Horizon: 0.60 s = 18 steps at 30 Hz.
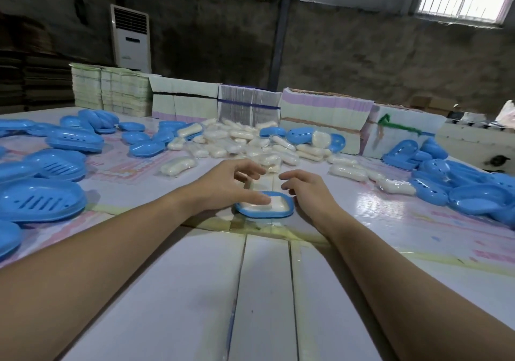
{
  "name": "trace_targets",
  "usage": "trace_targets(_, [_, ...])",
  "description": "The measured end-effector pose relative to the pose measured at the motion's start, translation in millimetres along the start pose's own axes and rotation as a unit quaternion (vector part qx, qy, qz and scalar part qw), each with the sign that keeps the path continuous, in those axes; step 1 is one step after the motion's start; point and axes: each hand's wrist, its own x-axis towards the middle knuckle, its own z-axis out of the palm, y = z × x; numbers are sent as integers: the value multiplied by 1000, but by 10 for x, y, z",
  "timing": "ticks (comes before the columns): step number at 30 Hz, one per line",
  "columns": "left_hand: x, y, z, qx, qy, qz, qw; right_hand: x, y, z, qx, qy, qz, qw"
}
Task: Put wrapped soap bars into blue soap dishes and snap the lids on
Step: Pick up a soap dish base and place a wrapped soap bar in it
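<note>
The table (267,291) is crowded: heaps of blue dishes and lids (41,201) left and right, loose wrapped bars (239,140) piled beyond. Near the middle, one blue soap dish (264,213) holds a wrapped soap bar (276,203), no lid on it. The left hand (223,185) presses the bar with its thumb, fingers spread; the right hand (303,190) hovers beside, loosely curled, holding nothing. If the bar sits proud or its wrapper overhangs the rim, a lid may fail to snap, or the dish may skid
</note>
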Motion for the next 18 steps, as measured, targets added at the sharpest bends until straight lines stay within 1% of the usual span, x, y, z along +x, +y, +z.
trace_targets(3, [-2,-52,28,77,-63,-17,995,-16,8,-13,-2,-41,-14,999])
trace_targets(5, [5,-77,59,102,-68,-23,992,-30,-3,-43,-13,-89,-27,996])
trace_targets(8, [24,-78,138,81,-54,-17,995,-39,-17,-159,-25,-145,-32,989])
trace_targets(10, [27,-55,198,59,-53,-14,997,-49,-45,-240,-19,-147,-26,989])
trace_targets(12, [19,-35,260,48,-56,5,997,-74,-44,-312,17,-108,-9,994])
trace_targets(14, [-20,-16,295,55,-67,34,996,-61,-13,-370,30,-36,-5,999])
trace_targets(18, [-88,4,359,58,-95,96,989,48,150,-505,-20,106,4,994])
